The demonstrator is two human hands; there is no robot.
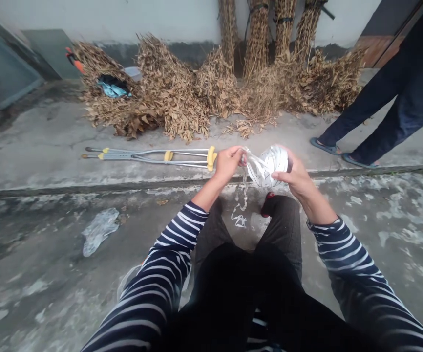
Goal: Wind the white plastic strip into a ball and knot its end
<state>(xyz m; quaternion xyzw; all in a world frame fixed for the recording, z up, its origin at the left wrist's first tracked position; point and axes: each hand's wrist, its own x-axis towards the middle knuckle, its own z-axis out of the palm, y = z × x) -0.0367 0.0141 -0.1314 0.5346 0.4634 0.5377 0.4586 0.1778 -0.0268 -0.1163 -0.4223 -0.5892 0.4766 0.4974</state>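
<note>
In front of my knees my right hand (295, 177) is wrapped round a ball of white strap (273, 164), the thumb lying across its front. My left hand (229, 164), to the left of the ball, pinches a length of the same strap pulled out from it. From the left hand a thin loose end (245, 193) hangs down between my legs, bunched into a small tangle (240, 221) at the bottom. The left fingertips are partly covered by the strap.
Two crutches (153, 155) with yellow pads lie on the raised concrete ledge (31, 166). Behind them, dry stalks and leaves (182, 93) lean along the wall. Another person's legs (391, 98) stand at the right. A crumpled clear plastic bag (100, 231) lies on the lower ground.
</note>
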